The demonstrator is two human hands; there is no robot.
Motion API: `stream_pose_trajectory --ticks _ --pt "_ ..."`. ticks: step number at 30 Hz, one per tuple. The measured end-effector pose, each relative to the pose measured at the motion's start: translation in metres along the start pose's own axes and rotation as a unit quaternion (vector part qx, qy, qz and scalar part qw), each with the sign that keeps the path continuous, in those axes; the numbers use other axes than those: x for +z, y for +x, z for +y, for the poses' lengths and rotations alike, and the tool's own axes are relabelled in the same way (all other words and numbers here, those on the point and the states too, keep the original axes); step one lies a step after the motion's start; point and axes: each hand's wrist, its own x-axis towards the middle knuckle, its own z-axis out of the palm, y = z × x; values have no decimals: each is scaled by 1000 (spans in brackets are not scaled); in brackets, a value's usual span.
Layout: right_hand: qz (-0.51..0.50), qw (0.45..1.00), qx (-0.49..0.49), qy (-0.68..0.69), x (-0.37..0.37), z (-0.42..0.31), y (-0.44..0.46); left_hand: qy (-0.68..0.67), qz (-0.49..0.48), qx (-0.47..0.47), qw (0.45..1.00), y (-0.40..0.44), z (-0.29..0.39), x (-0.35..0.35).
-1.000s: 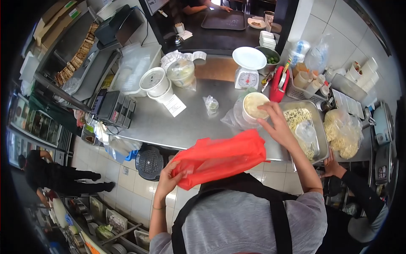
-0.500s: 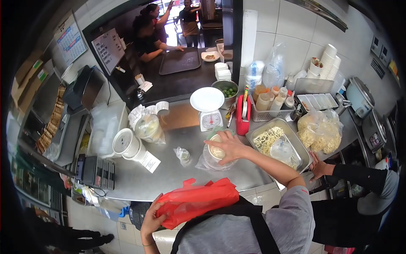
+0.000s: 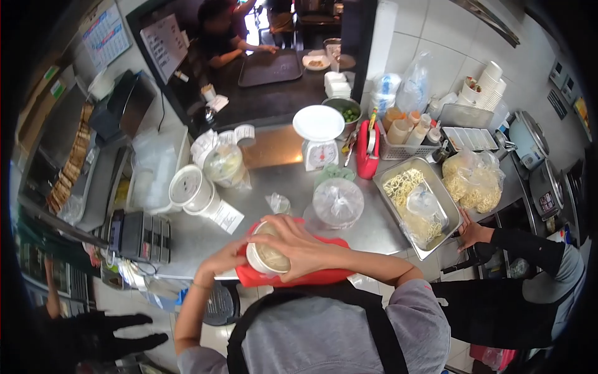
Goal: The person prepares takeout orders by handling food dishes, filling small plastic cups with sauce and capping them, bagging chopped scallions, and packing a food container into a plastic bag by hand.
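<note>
A white round tub with a clear lid (image 3: 266,250) is gripped from above by my right hand (image 3: 300,246). It is tilted, low over the red bag (image 3: 251,277) at the counter's front edge. My left hand (image 3: 225,258) is closed at the bag's left side, beside the tub; its fingertips are partly hidden. On the counter beyond lies a clear plastic bag with a round container (image 3: 338,202), next to green plastic (image 3: 334,174). A small clear bag (image 3: 278,203) rests left of it.
White tubs (image 3: 190,187) stand by a receipt (image 3: 227,215) and a filled plastic bag (image 3: 224,165). A scale (image 3: 321,156) with a white plate is at the back. A metal tray of noodles (image 3: 405,182) lies right, near a co-worker's hand (image 3: 473,232). A person is behind the pass window.
My right hand has lifted the tub off the clear plastic bag and brought it left and toward me, to the red bag. The red bag, held by my left hand, is now partly beneath the tub.
</note>
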Motion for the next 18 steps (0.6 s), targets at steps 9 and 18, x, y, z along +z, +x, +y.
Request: stream_pose_trajectory --ticks 9,18 --pt "-125 953 53 -270 88 87 -17 73 3 0 997 -40 10 -17" --pt "-191 920 102 -325 86 91 4 631 71 48 771 16 9 31"
